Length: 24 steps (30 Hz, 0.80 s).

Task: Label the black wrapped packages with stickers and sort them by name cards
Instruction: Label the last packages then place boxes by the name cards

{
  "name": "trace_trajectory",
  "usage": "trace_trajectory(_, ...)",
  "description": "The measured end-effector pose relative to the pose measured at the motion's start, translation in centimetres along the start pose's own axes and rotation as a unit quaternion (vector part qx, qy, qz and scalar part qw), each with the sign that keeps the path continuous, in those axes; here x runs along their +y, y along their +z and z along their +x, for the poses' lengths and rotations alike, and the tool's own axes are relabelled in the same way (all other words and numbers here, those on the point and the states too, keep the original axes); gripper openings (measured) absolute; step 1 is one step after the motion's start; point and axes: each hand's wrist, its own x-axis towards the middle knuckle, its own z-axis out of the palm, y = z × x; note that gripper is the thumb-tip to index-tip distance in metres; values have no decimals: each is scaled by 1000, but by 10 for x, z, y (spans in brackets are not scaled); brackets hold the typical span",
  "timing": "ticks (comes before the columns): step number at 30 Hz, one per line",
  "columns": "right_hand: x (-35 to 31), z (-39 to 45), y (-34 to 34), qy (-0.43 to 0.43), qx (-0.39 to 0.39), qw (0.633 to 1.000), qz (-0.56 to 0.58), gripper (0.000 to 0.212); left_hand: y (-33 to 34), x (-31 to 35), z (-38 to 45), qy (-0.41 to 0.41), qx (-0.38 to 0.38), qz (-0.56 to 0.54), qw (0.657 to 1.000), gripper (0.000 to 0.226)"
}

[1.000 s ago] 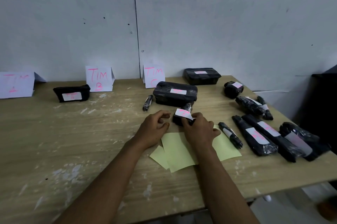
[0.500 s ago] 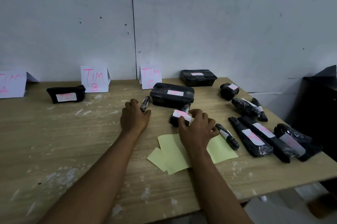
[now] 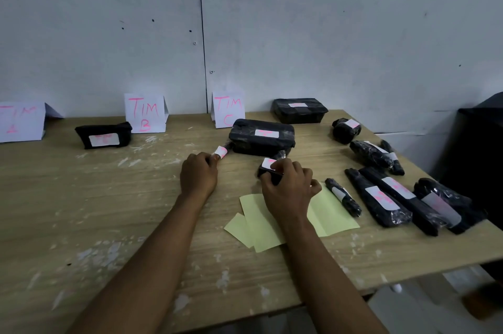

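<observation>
In the head view, a small black stick [image 3: 223, 151] with a white sticker is gripped by the left hand [image 3: 198, 174] mid-table. A stickered black packet [image 3: 269, 169] is pinched by the right hand [image 3: 288, 189], beside yellow sheets [image 3: 261, 225] toward the table's [image 3: 81, 211] near edge.

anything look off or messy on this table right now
Mostly the sticker on the small black package in the right hand: it sits askew, one edge lifted rather than flat. The wooden table has white scuffs and smears. Nothing looks spilled or torn.
</observation>
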Motion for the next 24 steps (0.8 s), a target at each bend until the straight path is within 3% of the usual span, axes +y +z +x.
trace_trajectory(6, -1, -1, 1, 0, 3, 1000, 13, 14, -6, 3, -6, -12, 26, -59, 998, 23)
trace_trajectory(24, 1, 3, 1, 0, -24, 1000, 8, 19, -8, 4, -9, -11, 15, -59, 998, 19)
